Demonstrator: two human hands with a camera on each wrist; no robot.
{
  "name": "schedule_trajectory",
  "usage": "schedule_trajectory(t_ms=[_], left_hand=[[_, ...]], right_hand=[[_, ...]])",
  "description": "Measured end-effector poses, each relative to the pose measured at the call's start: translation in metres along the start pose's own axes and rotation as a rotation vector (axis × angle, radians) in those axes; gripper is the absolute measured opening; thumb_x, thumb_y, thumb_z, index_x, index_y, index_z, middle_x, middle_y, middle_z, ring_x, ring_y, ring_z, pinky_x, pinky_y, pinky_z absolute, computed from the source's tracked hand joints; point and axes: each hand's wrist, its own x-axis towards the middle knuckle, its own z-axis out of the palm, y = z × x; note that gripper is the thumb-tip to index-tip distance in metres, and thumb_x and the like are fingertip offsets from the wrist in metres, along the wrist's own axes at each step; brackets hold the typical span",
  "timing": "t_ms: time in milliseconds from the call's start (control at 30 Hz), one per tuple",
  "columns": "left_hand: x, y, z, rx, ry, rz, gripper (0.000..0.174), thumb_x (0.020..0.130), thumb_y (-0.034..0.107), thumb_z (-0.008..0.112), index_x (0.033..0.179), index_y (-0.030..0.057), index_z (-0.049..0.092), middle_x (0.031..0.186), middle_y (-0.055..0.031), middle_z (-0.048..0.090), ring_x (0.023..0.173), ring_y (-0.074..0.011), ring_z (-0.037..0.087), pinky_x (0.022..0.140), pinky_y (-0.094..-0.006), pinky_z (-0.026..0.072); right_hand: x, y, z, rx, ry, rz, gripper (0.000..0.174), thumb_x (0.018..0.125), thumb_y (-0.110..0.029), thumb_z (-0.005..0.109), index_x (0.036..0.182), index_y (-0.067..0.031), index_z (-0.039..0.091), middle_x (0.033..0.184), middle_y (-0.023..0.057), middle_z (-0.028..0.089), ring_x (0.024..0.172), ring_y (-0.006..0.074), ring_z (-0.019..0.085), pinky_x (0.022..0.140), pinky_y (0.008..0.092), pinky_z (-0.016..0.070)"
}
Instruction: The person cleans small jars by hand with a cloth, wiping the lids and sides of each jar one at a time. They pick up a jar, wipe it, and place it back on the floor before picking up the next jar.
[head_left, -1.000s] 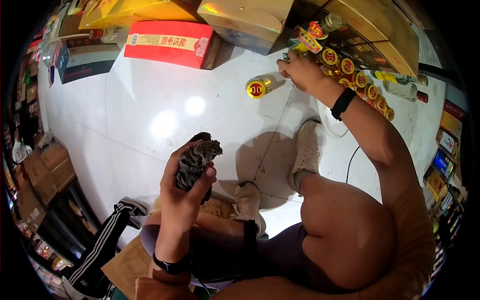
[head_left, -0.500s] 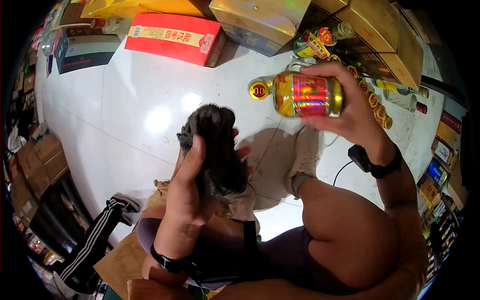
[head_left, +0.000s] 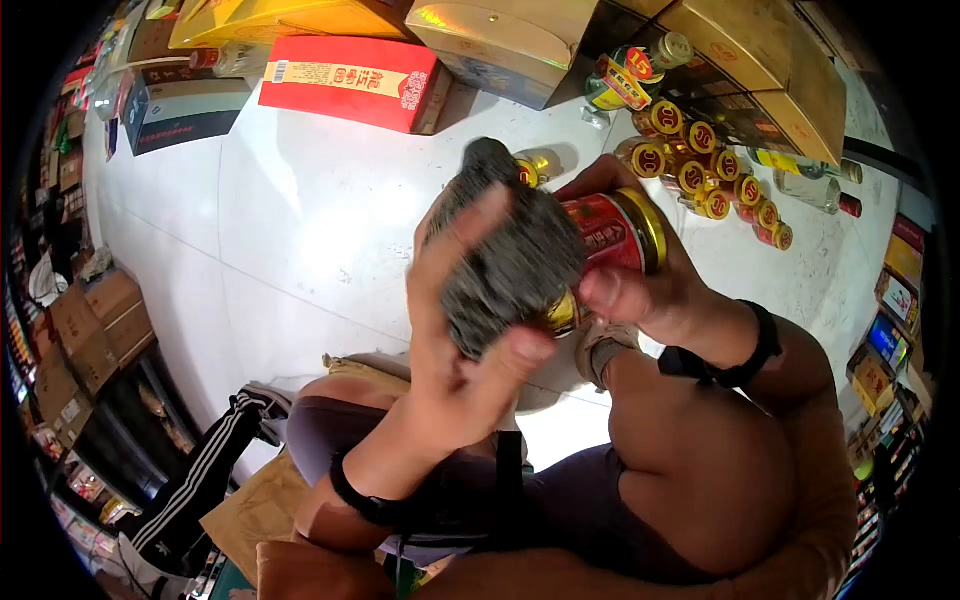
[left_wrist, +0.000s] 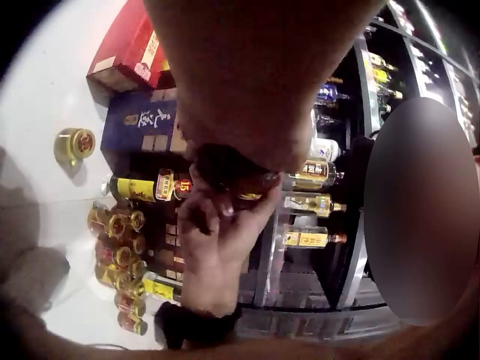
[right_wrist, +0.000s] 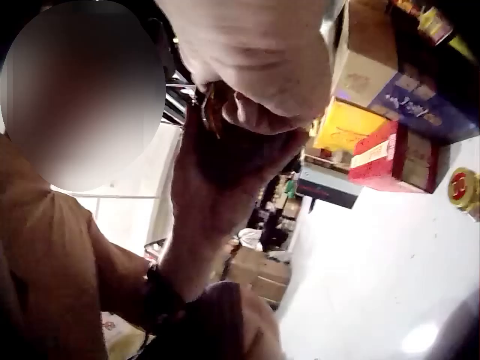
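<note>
My left hand grips a bunched dark grey cloth, with fingers on its far side and the thumb at its near edge. The cloth lies against the side and lower end of a small glass jar with a red label and gold lid. My right hand holds this jar tilted, its thumb along the near side and its fingers round the back. Behind the cloth, a similar jar stands on the floor, partly hidden. In both wrist views the hands meet and largely hide the jar and cloth.
Several gold-lidded jars stand grouped on the right, beside a green-labelled bottle. Bottles lie near gold boxes. A red box and other cartons line the back. My knees and shoes are below the hands.
My right hand has picked up a jar from the group at the right and brought it to the cloth. My left hand has moved up and right, bringing the cloth against the jar.
</note>
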Motion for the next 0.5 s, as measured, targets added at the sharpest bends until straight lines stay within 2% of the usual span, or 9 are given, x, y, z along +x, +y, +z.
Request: schedule_trajectory(t_ms=[100,133,167,233,300,367,433,467,500], left_hand=[[-0.001,-0.012,-0.003,0.223,0.023,0.189,0.078,0.085,0.028,0.074,0.144,-0.0007,0.032,0.145,-0.0286,0.032,0.132,-0.0338,0.039,0.108,-0.0445,0.0354],[-0.002,-0.009,-0.003,0.228,0.029,0.19,0.078,0.085,0.028,0.074,0.144,-0.0007,0.032,0.145,-0.0286,0.032,0.132,-0.0338,0.039,0.108,-0.0445,0.0354],[-0.003,-0.004,-0.004,0.062,0.083,0.033,0.074,0.086,0.029,0.074,0.142,-0.0006,0.036,0.145,-0.0271,0.033,0.131,-0.0328,0.041,0.108,-0.0437,0.036],[-0.001,0.004,-0.006,-0.103,0.146,-0.125,0.07,0.086,0.031,0.073,0.14,-0.0005,0.039,0.146,-0.0256,0.034,0.13,-0.0317,0.042,0.107,-0.0428,0.0366],[0.0,0.01,-0.009,-0.702,0.311,-0.706,0.055,0.092,0.036,0.065,0.13,-0.0017,0.05,0.127,-0.016,0.057,0.114,-0.0228,0.059,0.099,-0.036,0.047],[0.0,0.012,-0.018,-0.865,0.328,-0.818,0.057,0.093,0.041,0.062,0.13,0.0002,0.05,0.115,-0.0164,0.064,0.1,-0.0244,0.066,0.081,-0.0353,0.058],[-0.001,0.014,-0.038,-1.046,0.175,-0.903,0.06,0.095,0.048,0.055,0.13,0.0001,0.049,0.106,-0.0193,0.067,0.085,-0.0269,0.07,0.059,-0.0339,0.0606],[-0.001,0.013,-0.042,-1.099,0.122,-1.018,0.068,0.095,0.058,0.046,0.129,-0.0005,0.049,0.092,-0.0209,0.069,0.068,-0.0283,0.071,0.041,-0.0322,0.0559],[0.001,0.013,-0.043,-1.097,0.123,-1.019,0.068,0.095,0.058,0.046,0.129,-0.0005,0.049,0.092,-0.0209,0.069,0.068,-0.0283,0.071,0.041,-0.0322,0.0559]], right_hand=[[0.007,-0.004,-0.009,0.003,-0.108,0.236,0.058,0.081,-0.029,0.08,0.119,-0.0053,0.042,0.1,0.0029,0.059,0.094,0.0126,0.059,0.083,0.0254,0.0485],[0.011,-0.003,-0.003,0.016,-0.142,0.047,0.065,0.076,-0.03,0.085,0.119,-0.0047,0.043,0.102,0.0047,0.059,0.093,0.0133,0.059,0.082,0.0267,0.0487],[0.015,-0.004,-0.002,0.016,-0.151,0.048,0.065,0.076,-0.03,0.085,0.119,-0.0047,0.043,0.102,0.0047,0.059,0.093,0.0133,0.059,0.082,0.0267,0.0487],[0.022,-0.005,-0.003,-0.612,-0.236,-0.394,0.082,0.064,-0.019,0.092,0.125,-0.002,0.04,0.104,0.0091,0.055,0.093,0.0163,0.056,0.082,0.0297,0.0449],[0.026,-0.012,0.006,-0.924,-0.217,-0.589,0.085,0.06,-0.021,0.094,0.126,-0.0013,0.044,0.102,0.0105,0.054,0.087,0.0207,0.054,0.077,0.0314,0.0434],[0.03,-0.024,0.012,-0.989,-0.3,-0.601,0.081,0.06,-0.023,0.094,0.124,-0.0004,0.05,0.102,0.0115,0.054,0.086,0.0223,0.054,0.075,0.0315,0.0439],[0.034,-0.032,0.011,-0.981,-0.364,-0.602,0.078,0.057,-0.024,0.095,0.12,0.0003,0.055,0.1,0.0112,0.055,0.084,0.0233,0.053,0.073,0.0316,0.044],[0.036,-0.038,0.005,-0.984,-0.418,-0.568,0.078,0.055,-0.032,0.095,0.117,0.0003,0.06,0.103,0.0101,0.057,0.087,0.0245,0.053,0.075,0.0308,0.0442],[0.039,-0.043,0.005,-0.982,-0.417,-0.568,0.078,0.055,-0.032,0.095,0.117,0.0003,0.06,0.103,0.0101,0.057,0.087,0.0245,0.053,0.075,0.0308,0.0442]])
